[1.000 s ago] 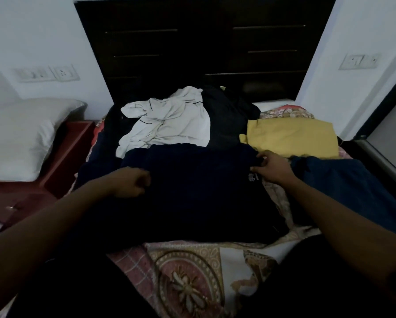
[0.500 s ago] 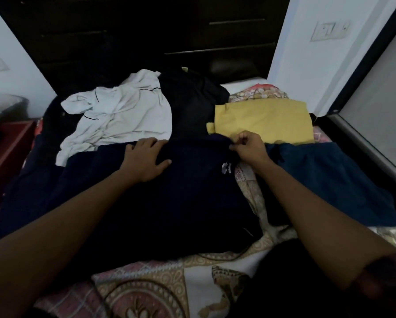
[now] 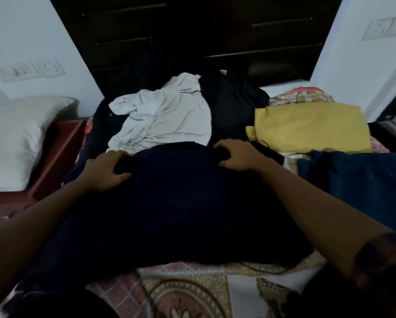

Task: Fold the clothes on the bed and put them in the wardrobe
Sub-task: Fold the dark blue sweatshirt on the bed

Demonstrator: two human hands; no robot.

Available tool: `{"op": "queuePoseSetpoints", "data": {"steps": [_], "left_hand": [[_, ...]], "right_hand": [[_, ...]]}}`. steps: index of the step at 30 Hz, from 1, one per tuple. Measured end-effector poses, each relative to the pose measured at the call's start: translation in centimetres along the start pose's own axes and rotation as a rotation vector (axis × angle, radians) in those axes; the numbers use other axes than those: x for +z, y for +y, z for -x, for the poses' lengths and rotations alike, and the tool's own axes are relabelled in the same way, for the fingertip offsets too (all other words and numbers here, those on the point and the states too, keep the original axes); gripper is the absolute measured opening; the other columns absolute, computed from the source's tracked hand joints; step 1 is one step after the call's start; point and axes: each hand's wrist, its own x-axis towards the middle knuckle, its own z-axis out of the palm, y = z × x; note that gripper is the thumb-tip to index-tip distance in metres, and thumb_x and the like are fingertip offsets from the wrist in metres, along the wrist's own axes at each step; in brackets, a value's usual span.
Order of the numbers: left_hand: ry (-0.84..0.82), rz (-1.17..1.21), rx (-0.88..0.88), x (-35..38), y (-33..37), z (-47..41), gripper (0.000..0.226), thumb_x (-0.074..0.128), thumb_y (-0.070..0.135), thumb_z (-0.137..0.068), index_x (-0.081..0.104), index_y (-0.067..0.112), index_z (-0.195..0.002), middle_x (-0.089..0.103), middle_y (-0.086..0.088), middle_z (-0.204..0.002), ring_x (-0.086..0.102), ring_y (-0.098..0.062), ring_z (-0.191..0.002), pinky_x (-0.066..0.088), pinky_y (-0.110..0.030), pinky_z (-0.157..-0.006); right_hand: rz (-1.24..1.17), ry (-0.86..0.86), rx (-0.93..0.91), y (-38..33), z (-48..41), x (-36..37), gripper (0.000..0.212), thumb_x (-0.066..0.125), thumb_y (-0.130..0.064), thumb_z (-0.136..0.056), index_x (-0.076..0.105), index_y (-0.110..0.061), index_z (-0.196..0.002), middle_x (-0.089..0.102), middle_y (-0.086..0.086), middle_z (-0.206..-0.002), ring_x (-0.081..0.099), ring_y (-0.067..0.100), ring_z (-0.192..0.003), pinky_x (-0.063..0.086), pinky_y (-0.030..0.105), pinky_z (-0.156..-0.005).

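A dark navy garment [image 3: 176, 203] lies spread over the patterned bed sheet [image 3: 187, 292] in front of me. My left hand [image 3: 107, 172] grips its far left edge, fingers and thumb curled round a fold of cloth. My right hand [image 3: 238, 154] grips the far right edge the same way. Behind it lie a crumpled white shirt [image 3: 167, 115] and a black garment [image 3: 233, 104]. A folded yellow garment [image 3: 311, 127] and a blue garment [image 3: 362, 187] sit at the right.
A dark wooden headboard [image 3: 192, 31] stands at the back. A white pillow [image 3: 11, 138] rests on a red side table [image 3: 54, 157] at the left. Wall sockets [image 3: 32, 70] are at the left, a switch plate [image 3: 387, 27] at the right.
Both hands have shifted to the garment's far edge, the left one out to the left corner, and now grip it. The small logo near my right hand is no longer visible.
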Motion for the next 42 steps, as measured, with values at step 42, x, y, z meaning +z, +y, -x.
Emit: {"op": "queuePoseSetpoints", "data": {"steps": [42], "left_hand": [[0.735,-0.192,-0.052,-24.0,-4.2,4.0,0.020,0.064,0.022,-0.087,0.068,0.013,-0.104,0.067,-0.016,-0.090,0.064,-0.040,-0.084,0.044,-0.040,-0.066]], "right_hand": [[-0.002,0.903,-0.149,-5.6,0.2,-22.9,0.026,0.067,-0.017,-0.090,0.076,-0.018,-0.114,0.076,0.012,-0.104,0.070,0.035,-0.097,0.053,0.043,-0.082]]}}
